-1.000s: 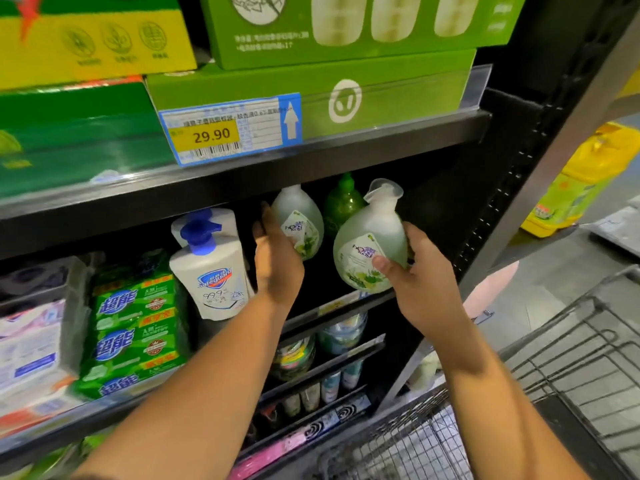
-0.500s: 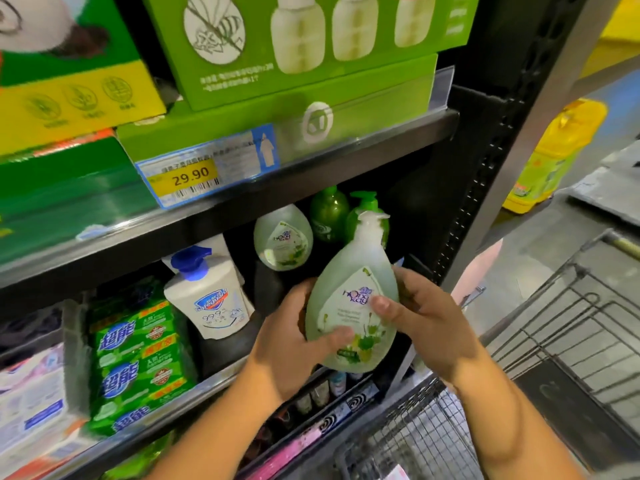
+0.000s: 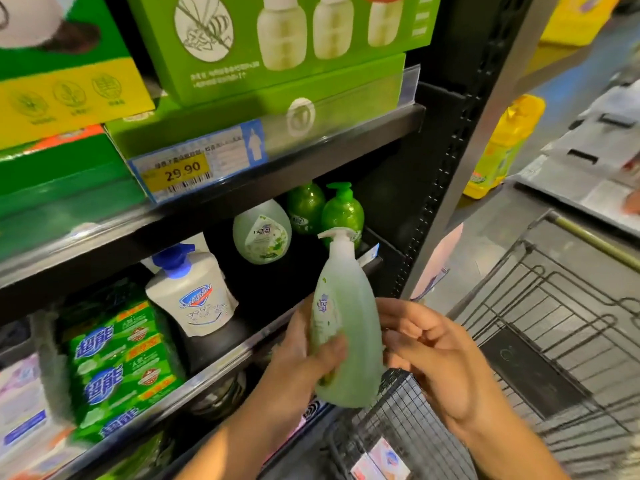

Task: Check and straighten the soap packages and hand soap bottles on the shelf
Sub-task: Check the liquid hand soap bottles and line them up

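Our left hand wraps around a pale green translucent plastic pump bottle, held upright just off the black metal shelf, seemingly to inspect it; our right hand hovers beside it, fingers relaxed, holding nothing

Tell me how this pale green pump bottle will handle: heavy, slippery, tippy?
Probably hefty: the pale green pump bottle looks full nearly to the neck. Its smooth plastic may slip in the left hand. Tall and narrow-topped, it could tip when set down.
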Action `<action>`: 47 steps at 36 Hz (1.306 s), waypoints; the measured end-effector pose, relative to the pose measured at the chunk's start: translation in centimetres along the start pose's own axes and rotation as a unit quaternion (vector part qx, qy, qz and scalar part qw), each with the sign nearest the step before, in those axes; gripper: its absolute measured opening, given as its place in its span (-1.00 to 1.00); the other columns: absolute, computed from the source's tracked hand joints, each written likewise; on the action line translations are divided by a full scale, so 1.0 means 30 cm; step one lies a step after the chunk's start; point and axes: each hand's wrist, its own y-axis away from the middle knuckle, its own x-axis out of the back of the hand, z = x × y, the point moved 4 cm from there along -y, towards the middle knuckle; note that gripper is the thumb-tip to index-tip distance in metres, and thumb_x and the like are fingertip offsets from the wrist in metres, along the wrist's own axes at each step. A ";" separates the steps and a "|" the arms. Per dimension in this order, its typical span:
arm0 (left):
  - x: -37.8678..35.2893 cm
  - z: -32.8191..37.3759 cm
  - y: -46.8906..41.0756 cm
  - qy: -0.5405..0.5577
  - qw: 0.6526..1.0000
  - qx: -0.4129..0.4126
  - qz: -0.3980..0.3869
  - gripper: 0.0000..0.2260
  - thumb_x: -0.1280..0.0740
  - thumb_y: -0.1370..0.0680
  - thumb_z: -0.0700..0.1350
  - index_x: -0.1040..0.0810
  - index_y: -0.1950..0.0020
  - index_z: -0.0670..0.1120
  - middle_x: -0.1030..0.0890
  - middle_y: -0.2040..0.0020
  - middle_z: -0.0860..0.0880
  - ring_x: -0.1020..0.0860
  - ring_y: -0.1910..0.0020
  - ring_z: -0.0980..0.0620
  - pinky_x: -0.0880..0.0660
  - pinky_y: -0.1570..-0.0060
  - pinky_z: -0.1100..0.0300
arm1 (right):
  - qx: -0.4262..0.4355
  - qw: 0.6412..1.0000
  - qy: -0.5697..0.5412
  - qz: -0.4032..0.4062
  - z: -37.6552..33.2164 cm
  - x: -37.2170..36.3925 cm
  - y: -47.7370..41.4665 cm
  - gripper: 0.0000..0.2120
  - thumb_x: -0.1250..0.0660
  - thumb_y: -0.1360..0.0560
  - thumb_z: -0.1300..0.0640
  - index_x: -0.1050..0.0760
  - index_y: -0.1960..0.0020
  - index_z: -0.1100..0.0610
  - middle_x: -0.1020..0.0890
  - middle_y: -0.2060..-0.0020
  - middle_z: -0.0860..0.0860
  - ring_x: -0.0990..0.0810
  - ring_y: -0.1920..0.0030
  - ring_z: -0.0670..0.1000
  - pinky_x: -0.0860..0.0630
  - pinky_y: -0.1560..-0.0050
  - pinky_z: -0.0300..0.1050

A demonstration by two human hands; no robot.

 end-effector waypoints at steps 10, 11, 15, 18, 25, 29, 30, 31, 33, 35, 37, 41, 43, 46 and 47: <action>0.016 -0.019 0.040 0.072 0.994 0.060 -0.057 -0.26 -0.59 -0.16 -0.07 -0.53 -0.33 -0.07 -0.59 -0.21 -0.28 -0.59 -0.15 -0.29 -0.50 -0.15 -0.25 | 0.028 0.991 0.106 0.076 -0.013 -0.062 0.019 -0.53 -0.55 -0.26 0.19 -0.60 -0.17 0.08 -0.63 0.06 0.09 -0.62 0.13 -0.18 -0.61 0.12 -0.27; 0.025 -0.018 0.046 0.083 0.993 0.061 -0.066 -0.24 -0.62 -0.14 -0.06 -0.54 -0.33 -0.10 -0.59 -0.21 -0.29 -0.59 -0.14 -0.28 -0.50 -0.15 -0.25 | 0.004 0.987 0.137 0.078 -0.003 -0.064 0.016 -0.48 -0.56 -0.27 0.11 -0.57 -0.21 0.03 -0.61 -0.01 0.04 -0.61 0.08 -0.21 -0.59 0.08 -0.31; 0.042 -0.004 0.071 0.129 0.985 0.069 -0.095 -0.12 -0.72 -0.07 -0.02 -0.54 -0.34 -0.16 -0.59 -0.24 -0.30 -0.58 -0.19 -0.28 -0.52 -0.20 -0.23 | -0.071 0.959 0.263 0.075 0.027 -0.086 0.009 -0.45 -0.46 -0.31 -0.18 -0.48 -0.25 -0.06 -0.58 -0.14 -0.01 -0.57 -0.02 -0.19 -0.45 0.13 -0.50; 0.046 0.014 0.083 0.134 0.982 0.070 -0.110 -0.22 -0.73 -0.05 0.01 -0.64 -0.23 -0.13 -0.62 -0.21 -0.27 -0.62 -0.17 -0.23 -0.59 -0.11 -0.10 | -0.065 0.966 0.246 0.034 0.040 -0.119 0.016 -0.56 -0.39 -0.32 -0.25 -0.64 -0.06 0.01 -0.72 0.06 -0.03 -0.67 0.10 -0.13 -0.51 0.15 -0.33; 0.113 0.020 0.077 0.158 0.985 0.043 -0.051 -0.25 -0.72 -0.05 -0.01 -0.64 -0.16 -0.26 -0.65 -0.01 -0.33 -0.67 0.29 -0.17 -0.55 0.51 0.15 | -0.052 0.980 0.179 0.071 0.049 -0.131 0.020 -0.76 -0.36 -0.51 -0.06 -0.69 -0.01 0.06 -0.74 0.07 0.02 -0.71 0.00 0.05 -0.59 -0.12 -0.04; 0.170 0.021 0.065 0.141 0.990 0.025 -0.007 -0.50 -0.55 -0.32 -0.06 -0.62 -0.22 -0.18 -0.67 -0.09 -0.24 -0.60 0.04 -0.16 -0.51 0.19 0.13 | -0.036 0.988 0.125 0.081 0.036 -0.122 0.028 -0.73 -0.23 -0.64 0.20 -0.71 -0.03 0.03 -0.73 0.03 0.14 -0.63 -0.06 0.29 -0.56 -0.12 0.19; 0.177 0.029 0.065 0.119 0.993 0.018 -0.002 -0.53 -0.52 -0.36 -0.03 -0.63 -0.23 -0.13 -0.67 -0.11 -0.23 -0.56 0.01 -0.18 -0.45 0.14 0.12 | -0.030 0.990 0.109 0.088 0.028 -0.121 0.030 -0.74 -0.24 -0.63 0.22 -0.71 -0.04 0.06 -0.73 0.04 0.13 -0.65 -0.06 0.26 -0.60 -0.04 0.11; 0.187 0.027 0.058 0.106 0.994 0.015 0.004 -0.59 -0.48 -0.41 -0.05 -0.63 -0.24 -0.10 -0.67 -0.12 -0.23 -0.56 0.01 -0.19 -0.46 0.12 0.10 | -0.026 0.991 0.088 0.096 0.025 -0.118 0.030 -0.76 -0.24 -0.63 0.24 -0.69 -0.07 0.11 -0.73 0.03 0.12 -0.67 -0.05 0.20 -0.63 0.04 -0.02; 0.198 0.028 0.050 0.093 0.995 0.021 0.017 -0.65 -0.36 -0.47 -0.14 -0.61 -0.25 -0.11 -0.67 -0.12 -0.21 -0.64 0.00 -0.17 -0.56 0.07 0.01 | -0.016 0.993 0.046 0.109 0.021 -0.112 0.030 -0.79 -0.25 -0.61 0.29 -0.65 -0.11 0.21 -0.73 0.02 0.15 -0.70 0.01 0.11 -0.62 0.10 -0.18; 0.184 0.035 0.051 0.067 0.997 0.023 0.014 -0.63 -0.30 -0.49 -0.13 -0.57 -0.29 -0.14 -0.68 -0.11 -0.20 -0.64 -0.04 -0.17 -0.50 -0.08 -0.10 | 0.000 0.993 0.026 0.118 0.026 -0.114 0.029 -0.80 -0.27 -0.59 0.33 -0.64 -0.12 0.24 -0.72 0.03 0.18 -0.70 0.06 0.08 -0.62 0.11 -0.19; 0.161 0.029 0.053 0.055 0.998 0.035 0.010 -0.58 -0.37 -0.47 -0.05 -0.54 -0.31 -0.12 -0.68 -0.13 -0.17 -0.62 -0.08 -0.15 -0.44 -0.13 -0.10 | 0.019 0.993 0.010 0.116 0.032 -0.134 0.030 -0.80 -0.28 -0.56 0.37 -0.64 -0.10 0.25 -0.73 0.06 0.19 -0.69 0.11 0.04 -0.62 0.13 -0.21; 0.145 0.011 0.053 0.039 0.998 0.056 0.011 -0.28 -0.60 -0.25 0.20 -0.50 -0.31 -0.07 -0.67 -0.14 -0.11 -0.65 -0.10 -0.09 -0.56 0.01 0.01 | 0.068 0.992 0.035 0.099 0.039 -0.188 0.038 -0.76 -0.37 -0.50 0.42 -0.66 -0.04 0.14 -0.74 0.14 0.09 -0.70 0.13 -0.03 -0.62 0.08 -0.22; 0.161 0.005 0.050 0.031 0.998 0.063 0.008 -0.14 -0.63 -0.13 0.27 -0.48 -0.32 -0.04 -0.67 -0.15 -0.11 -0.64 -0.12 -0.11 -0.57 -0.03 -0.07 | 0.082 0.991 0.050 0.094 0.042 -0.198 0.034 -0.70 -0.40 -0.45 0.45 -0.64 -0.04 0.10 -0.72 0.24 -0.01 -0.66 0.18 -0.11 -0.61 0.06 -0.24; 0.170 0.008 0.050 0.024 0.998 0.065 -0.007 -0.10 -0.65 -0.08 0.29 -0.46 -0.33 0.01 -0.65 -0.14 -0.16 -0.64 -0.02 -0.18 -0.52 0.07 -0.16 | 0.091 0.990 0.089 0.061 0.044 -0.224 0.024 -0.70 -0.38 -0.47 0.47 -0.65 -0.09 0.16 -0.69 0.27 -0.08 -0.62 0.19 -0.14 -0.58 0.04 -0.26; 0.168 0.009 0.051 0.025 0.998 0.064 -0.006 -0.12 -0.66 -0.08 0.25 -0.47 -0.32 0.00 -0.67 -0.11 -0.14 -0.64 0.00 -0.15 -0.50 0.07 -0.14 | 0.091 0.989 0.102 0.047 0.048 -0.233 0.022 -0.70 -0.36 -0.48 0.47 -0.65 -0.10 0.17 -0.68 0.26 -0.06 -0.60 0.17 -0.12 -0.58 0.02 -0.24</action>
